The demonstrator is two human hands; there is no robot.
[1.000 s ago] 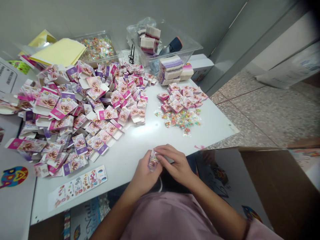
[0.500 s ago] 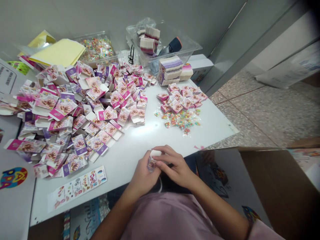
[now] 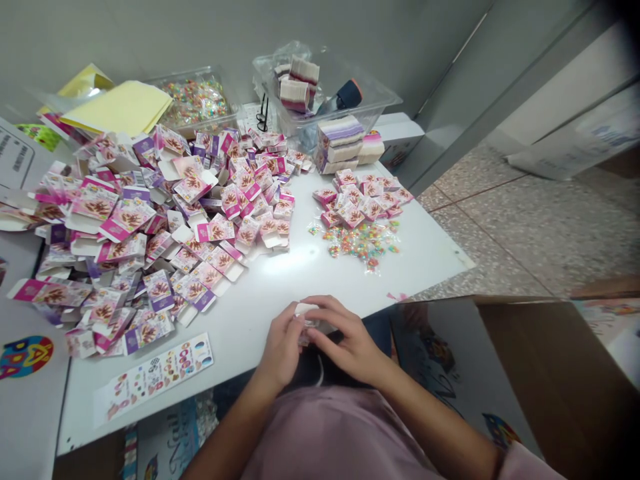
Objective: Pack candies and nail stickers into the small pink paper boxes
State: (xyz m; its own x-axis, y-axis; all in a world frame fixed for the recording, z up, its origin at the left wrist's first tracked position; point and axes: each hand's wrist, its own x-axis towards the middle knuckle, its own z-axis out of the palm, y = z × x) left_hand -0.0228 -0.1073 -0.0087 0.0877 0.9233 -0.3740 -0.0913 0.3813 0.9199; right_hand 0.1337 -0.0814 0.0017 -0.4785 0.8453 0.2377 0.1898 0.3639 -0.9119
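My left hand (image 3: 281, 347) and my right hand (image 3: 345, 337) meet at the near edge of the white table (image 3: 280, 287), both closed around one small pink-and-white printed carton (image 3: 306, 317). The carton is mostly hidden by my fingers; only its white top edge shows. A big heap of the same small cartons (image 3: 150, 213), many with flaps open, covers the table's left half. A smaller group of closed cartons (image 3: 363, 197) lies at the right, with a scatter of tiny colourful pieces (image 3: 363, 241) just in front of it.
A sticker sheet (image 3: 155, 377) lies near the front left edge. At the back stand a clear tub of flat carton stacks (image 3: 325, 93), a clear tray of colourful pieces (image 3: 195, 100) and yellow paper (image 3: 117, 107). A brown cardboard box (image 3: 540, 373) stands on the floor at right.
My hands have turned the small carton over; its printed face showed a second ago, now mostly its white edge does. My fingers have closed further round it.
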